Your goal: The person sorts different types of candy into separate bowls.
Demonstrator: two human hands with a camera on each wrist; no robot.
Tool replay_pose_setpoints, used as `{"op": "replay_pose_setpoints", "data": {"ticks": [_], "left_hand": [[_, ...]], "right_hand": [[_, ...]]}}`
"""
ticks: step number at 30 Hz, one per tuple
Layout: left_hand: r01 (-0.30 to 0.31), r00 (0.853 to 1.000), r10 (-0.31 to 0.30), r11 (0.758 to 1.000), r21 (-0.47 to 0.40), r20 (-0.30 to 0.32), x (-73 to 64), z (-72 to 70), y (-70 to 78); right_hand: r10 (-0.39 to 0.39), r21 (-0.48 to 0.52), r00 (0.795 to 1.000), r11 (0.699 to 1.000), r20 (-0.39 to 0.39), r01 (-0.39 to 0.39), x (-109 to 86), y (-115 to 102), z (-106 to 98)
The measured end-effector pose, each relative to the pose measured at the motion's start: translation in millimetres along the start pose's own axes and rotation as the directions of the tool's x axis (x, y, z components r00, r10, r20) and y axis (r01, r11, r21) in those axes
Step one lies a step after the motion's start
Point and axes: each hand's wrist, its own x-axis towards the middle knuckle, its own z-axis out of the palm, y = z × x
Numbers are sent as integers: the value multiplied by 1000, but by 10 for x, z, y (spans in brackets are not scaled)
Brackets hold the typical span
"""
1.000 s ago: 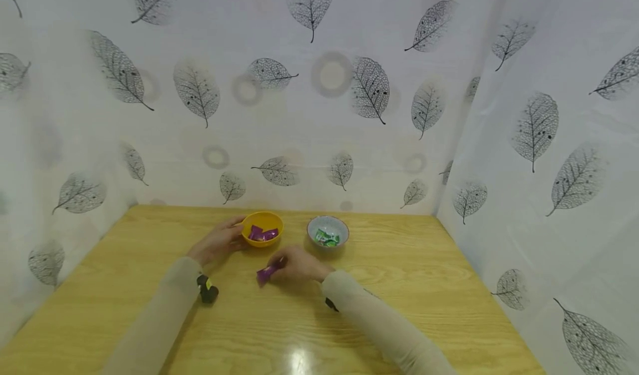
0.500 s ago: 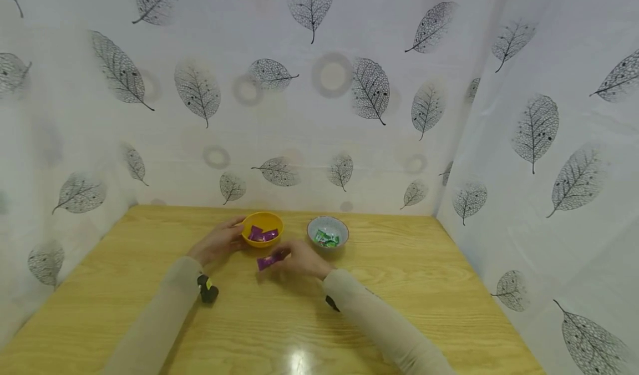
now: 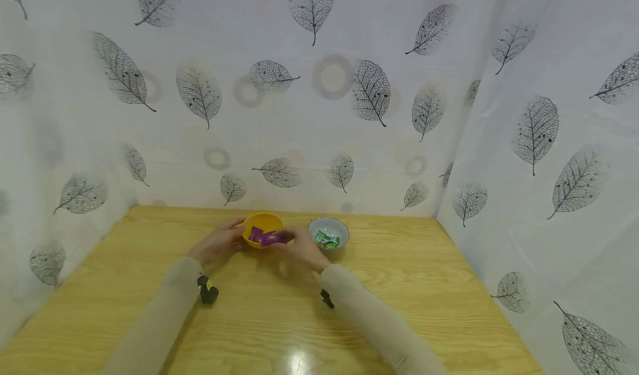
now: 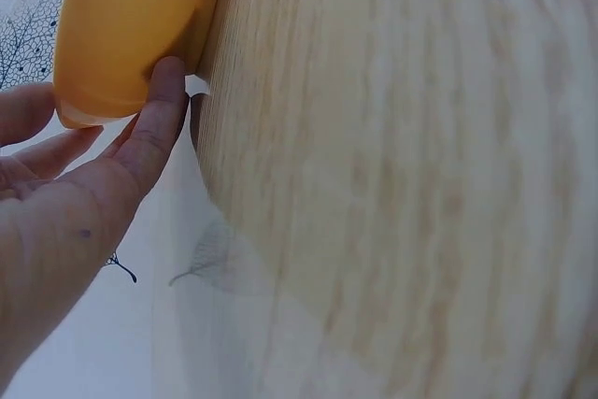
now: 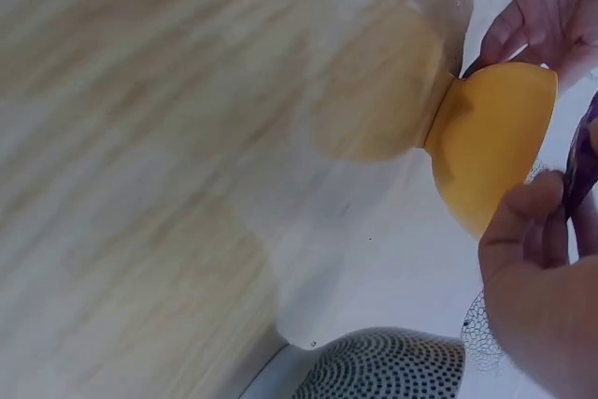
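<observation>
In the head view, my left hand (image 3: 219, 241) holds the left side of a yellow bowl (image 3: 263, 219). Its fingers touch the bowl's outer wall in the left wrist view. My right hand (image 3: 301, 247) pinches a purple-wrapped candy (image 3: 270, 239) over the bowl's near right rim. Other purple-wrapped candies (image 3: 257, 233) lie inside the bowl. In the right wrist view, thumb and fingers hold the candy (image 5: 581, 170) beside the mouth of the bowl, partly cut off by the frame edge.
Right of the yellow bowl stands a pale patterned bowl (image 3: 328, 225) with green-wrapped candies (image 3: 326, 238) in it. Both bowls are near the far edge of the wooden table (image 3: 249, 319). A white leaf-print curtain (image 3: 299, 114) surrounds the back and sides.
The right hand has carried the purple-wrapped candy up and away from me, from in front of the yellow bowl to over its rim. My left hand has stayed at the bowl.
</observation>
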Motion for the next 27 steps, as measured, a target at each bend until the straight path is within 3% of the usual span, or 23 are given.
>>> {"op": "replay_pose_setpoints", "data": {"ticks": [8,13,21,27], "left_hand": [[-3,1000,3,1000,24,-6,19,-18,-10],[-6,1000,7,999,37,-7,29,-24,-43],[-39,999,39,999,16,16,37,-12,-20],[-38,999,39,998,42,-18,4,-23,-3]], "right_hand": [[45,6,989,999,-141,-45,171,1,47],[48,-28,989,998,-140,-52,218,-63,82],[113,3,983,993,-147,-114,266,-98,57],[97,42,984,995,-148,-92,226,-44,12]]}}
